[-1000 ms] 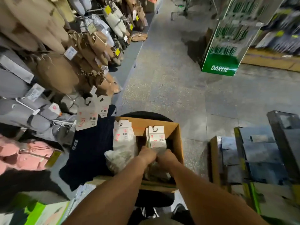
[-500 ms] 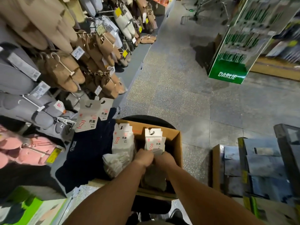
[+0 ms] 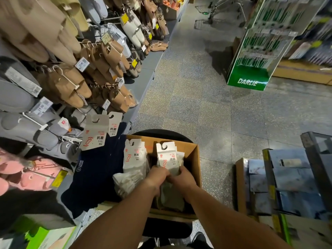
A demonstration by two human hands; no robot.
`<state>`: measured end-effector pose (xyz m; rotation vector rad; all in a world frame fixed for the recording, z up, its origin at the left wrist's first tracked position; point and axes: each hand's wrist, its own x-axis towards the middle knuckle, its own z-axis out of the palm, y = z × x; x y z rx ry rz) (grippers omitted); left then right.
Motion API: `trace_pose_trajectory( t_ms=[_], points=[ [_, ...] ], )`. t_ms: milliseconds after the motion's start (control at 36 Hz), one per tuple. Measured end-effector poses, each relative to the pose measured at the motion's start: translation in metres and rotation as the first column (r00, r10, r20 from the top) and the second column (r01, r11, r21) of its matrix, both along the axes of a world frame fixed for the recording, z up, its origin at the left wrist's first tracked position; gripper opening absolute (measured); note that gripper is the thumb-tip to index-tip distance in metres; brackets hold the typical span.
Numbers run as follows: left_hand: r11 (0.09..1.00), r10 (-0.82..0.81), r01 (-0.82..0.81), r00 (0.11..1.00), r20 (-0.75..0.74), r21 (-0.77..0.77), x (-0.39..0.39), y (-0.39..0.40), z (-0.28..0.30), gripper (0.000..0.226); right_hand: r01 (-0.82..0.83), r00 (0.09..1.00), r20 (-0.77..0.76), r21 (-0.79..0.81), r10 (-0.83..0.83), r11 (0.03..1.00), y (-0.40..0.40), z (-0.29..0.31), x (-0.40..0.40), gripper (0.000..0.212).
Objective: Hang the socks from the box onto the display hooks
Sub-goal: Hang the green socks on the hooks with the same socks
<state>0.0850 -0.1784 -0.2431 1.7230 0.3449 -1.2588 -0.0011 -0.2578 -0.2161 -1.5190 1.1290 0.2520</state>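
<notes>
white socks (image 3: 169,161), brown box (image 3: 195,159), navy socks (image 3: 93,169)

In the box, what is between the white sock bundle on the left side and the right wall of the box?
In the head view, a second sock bundle stands between the left bundle and the right wall of the box, gripped by the left hand and the right hand.

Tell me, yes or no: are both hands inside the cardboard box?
Yes: the left hand and right hand grip one sock bundle inside the cardboard box.
</notes>
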Motion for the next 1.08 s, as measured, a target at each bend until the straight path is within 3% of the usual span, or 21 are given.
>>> trace_pose_trajectory(
  t_ms=[222,333,472,556,694,833,917,972,1028,1083],
  points=[
    [0.995,-0.038,0.032,0.998,-0.059,-0.097,-0.002,0.000,0.026,0.026,0.093,0.991,0.091,0.035,-0.096,0.995,-0.007,0.000,-0.005,0.042],
    [0.994,-0.047,0.042,0.998,-0.041,-0.106,-0.003,0.000,0.027,0.029,0.143,0.980,0.136,0.042,-0.147,0.989,-0.008,-0.002,-0.007,0.057],
    [0.991,-0.029,0.028,1.000,-0.006,-0.130,0.001,0.001,0.034,0.039,0.150,0.966,0.194,0.113,-0.170,0.982,-0.006,0.002,-0.011,0.055],
    [0.983,0.025,-0.021,1.000,0.016,-0.185,0.011,0.001,0.039,0.047,0.071,0.976,0.196,0.128,-0.095,0.989,-0.002,0.009,-0.015,0.068],
    [0.926,0.155,-0.120,0.985,0.069,-0.359,0.014,-0.003,0.078,0.032,-0.077,0.951,0.286,-0.144,0.116,0.987,-0.008,0.033,-0.008,0.049],
    [0.829,0.309,-0.218,0.946,0.096,-0.515,0.006,-0.012,0.129,0.028,-0.081,0.879,0.464,-0.080,0.109,0.993,-0.018,0.070,0.003,0.048],
    [0.790,0.348,-0.190,0.922,0.171,-0.583,0.002,-0.006,0.153,0.024,-0.142,0.829,0.521,-0.155,0.203,0.978,-0.031,0.095,-0.002,0.046],
    [0.804,0.351,-0.139,0.896,0.273,-0.578,-0.003,0.005,0.165,0.023,-0.189,0.784,0.581,-0.111,0.218,0.976,-0.035,0.110,-0.007,0.042],
    [0.844,0.318,-0.089,0.877,0.360,-0.530,-0.016,0.016,0.176,0.040,-0.225,0.740,0.636,-0.069,0.217,0.972,-0.030,0.125,-0.014,0.038],
    [0.840,0.298,-0.058,0.880,0.370,-0.540,-0.033,0.027,0.185,0.044,-0.262,0.715,0.623,-0.182,0.317,0.948,-0.021,0.137,-0.018,0.038]
  ],
)
